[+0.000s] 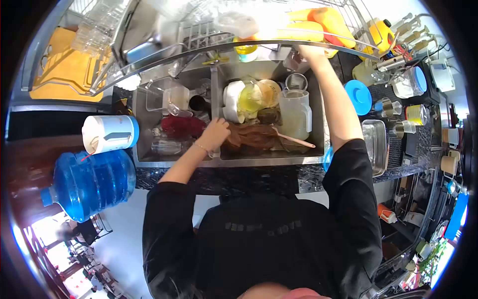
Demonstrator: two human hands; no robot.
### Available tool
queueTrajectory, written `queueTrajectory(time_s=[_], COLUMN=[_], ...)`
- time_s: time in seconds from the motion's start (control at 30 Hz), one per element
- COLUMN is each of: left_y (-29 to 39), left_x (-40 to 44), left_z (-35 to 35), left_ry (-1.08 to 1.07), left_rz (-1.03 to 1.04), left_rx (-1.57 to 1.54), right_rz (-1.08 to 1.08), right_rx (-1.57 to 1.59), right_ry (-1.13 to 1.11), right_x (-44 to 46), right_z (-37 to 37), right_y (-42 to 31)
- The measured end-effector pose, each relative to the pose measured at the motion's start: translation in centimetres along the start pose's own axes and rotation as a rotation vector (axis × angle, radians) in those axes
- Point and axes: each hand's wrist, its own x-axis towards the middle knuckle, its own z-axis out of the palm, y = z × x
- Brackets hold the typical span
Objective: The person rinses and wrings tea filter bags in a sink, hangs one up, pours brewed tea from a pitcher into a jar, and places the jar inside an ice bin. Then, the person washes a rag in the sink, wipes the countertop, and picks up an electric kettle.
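My left hand (215,134) rests over the metal divider (215,89) between two sink basins, fingers loosely bent, with nothing visible in them. Beside its fingertips lies a brown, leathery-looking item (251,138) in the right basin. My right hand (309,52) reaches to the back of the sink; the rack's front rail and glare hide its fingers. Below it is a reddish, clear-looking container (295,64). A cloudy pitcher (295,117), a metal cup (297,82), white bowls (233,102), a yellow-green vessel (250,96) and a pink handle (296,140) crowd the right basin.
The left basin holds clear containers (175,94) and a dark red item (181,127). A wire dish rack (199,46) overhangs the sink. A white jug (107,134) and big blue water bottle (94,178) stand left. At right are a blue lid (358,97) and glass dish (374,144).
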Motion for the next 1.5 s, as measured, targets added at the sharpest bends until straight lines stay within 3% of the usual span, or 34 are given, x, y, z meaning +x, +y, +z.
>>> queueTrajectory(time_s=[0.07,0.13,0.17,0.23,0.27,0.3,0.37,0.43,0.57,0.77,0.9,0.93,1.07,1.1,1.17,1.23,1.27,1.37,1.43,1.5], left_y=[-0.7,-2.0,-2.1,-1.4,-1.4,-1.7,-2.7,-3.1,-2.6,-5.1,-4.3,-4.7,-6.1,-6.0,-6.1,-5.9,-5.6,-5.6,-5.6,-4.2], left_x=[2.6,5.5,7.1,9.8,11.2,12.7,15.9,18.6,22.5,21.7,19.8,19.6,19.5,19.4,19.0,18.7,18.6,18.7,18.4,18.7], left_z=[-3.8,-4.0,-6.9,-11.7,-11.9,-12.0,-9.1,-7.3,-6.7,-10.2,-13.0,-12.5,-9.1,-9.0,-8.9,-8.7,-8.6,-8.7,-9.4,-11.7], left_ry=[-0.291,0.257,0.264,0.33,0.307,0.28,0.24,0.201,0.27,0.102,0.102,0.102,0.602,0.601,0.733,0.846,0.843,0.759,0.724,0.278], left_rz=[-0.189,-0.161,-0.189,-0.212,-0.213,-0.213,-0.196,-0.175,-0.179,-0.427,-0.583,-0.591,-0.615,-0.616,-0.604,-0.581,-0.582,-0.492,-0.467,-0.541], left_rx=[-0.372,-0.912,-1.104,-1.414,-1.399,-1.384,-1.408,-1.425,-1.579,-1.512,-1.474,-1.474,-1.022,-1.025,-0.722,-0.418,-0.426,-0.398,-0.377,-0.292], right_rz=[-0.046,-0.169,0.15,0.588,0.529,0.629,0.852,0.964,0.773,0.76,0.766,0.765,0.88,0.882,0.605,0.52,0.588,1.136,1.401,1.515], right_rx=[-0.049,-0.037,0.353,0.463,0.585,0.969,1.26,1.307,1.291,1.295,1.12,1.124,0.985,0.982,0.989,0.957,0.956,1.217,1.488,1.602], right_ry=[-0.082,0.086,0.077,0.115,0.069,-0.072,-0.324,-0.43,-0.555,-0.783,-1.181,-1.189,-0.732,-0.734,-0.709,-0.748,-0.718,-0.484,-0.518,-0.525], right_x=[0.7,0.3,-0.7,-3.6,-6.0,-8.3,-10.7,-10.3,-10.2,-7.9,-7.1,-7.2,-8.7,-9.7,-11.7,-13.1,-12.8,-9.9,-9.5,-9.1], right_z=[-4.3,-4.7,-5.3,-7.7,-5.8,-4.6,-4.7,-4.6,-1.9,-1.4,-1.7,-1.2,1.2,2.0,3.3,3.7,3.5,1.1,-0.7,-1.9], right_y=[-1.0,0.4,0.1,-1.9,-0.5,-0.4,-2.3,-2.3,-0.4,2.1,0.1,-0.2,-0.4,-0.2,-0.6,-0.8,-0.7,0.7,-0.2,-1.0])
